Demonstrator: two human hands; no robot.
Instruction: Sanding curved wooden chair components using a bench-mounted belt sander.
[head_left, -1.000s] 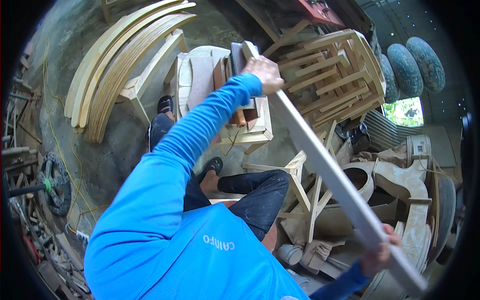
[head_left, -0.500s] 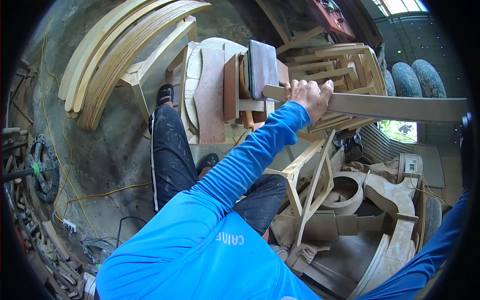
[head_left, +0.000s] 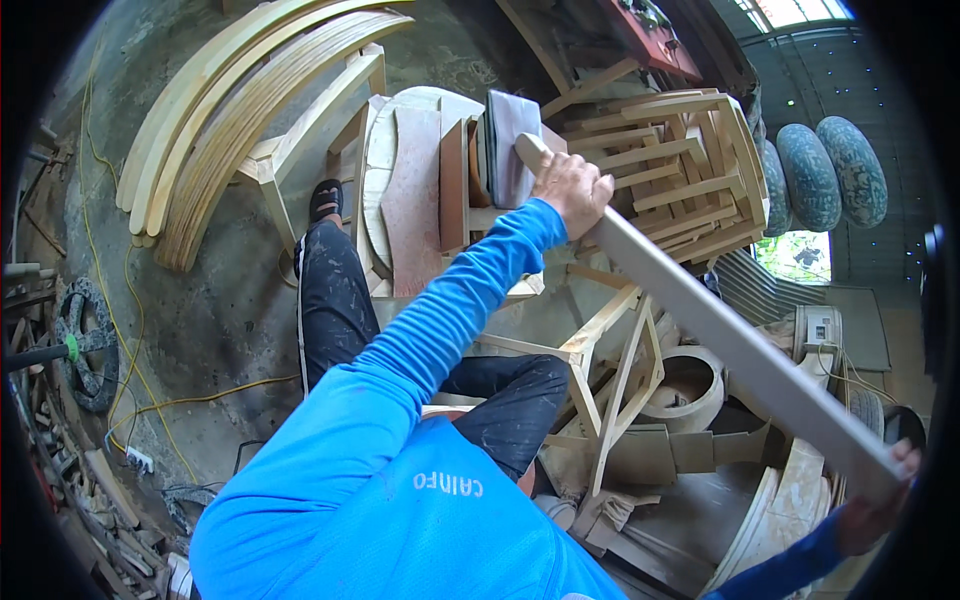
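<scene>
A long, flat wooden slat [head_left: 735,335], pale grey-brown with one rounded end, slants from the middle of the view down to the lower right. My left hand [head_left: 573,193] is closed round it near the rounded end. Toward the right rim, my right hand [head_left: 868,515] grips the other end, partly dark and cut off by the picture's edge. Just beyond the rounded end stands an upright pad with a smooth grey face [head_left: 514,150]. Whether the slat touches it I cannot tell. Left of that pad lies a reddish-brown curved board [head_left: 413,200] on a pale stand.
Curved wooden strips [head_left: 225,130] lie stacked on a wooden trestle [head_left: 310,120] at the far left. Slatted wooden frames [head_left: 680,170] are piled beyond my left hand. Another trestle [head_left: 605,370] stands right of my knee. A yellow cord [head_left: 215,392] crosses the floor.
The slat has swung from nearly level to a steep slant, its right end now lower. My left hand has shifted slightly left, and my right hand has come into view on the slat.
</scene>
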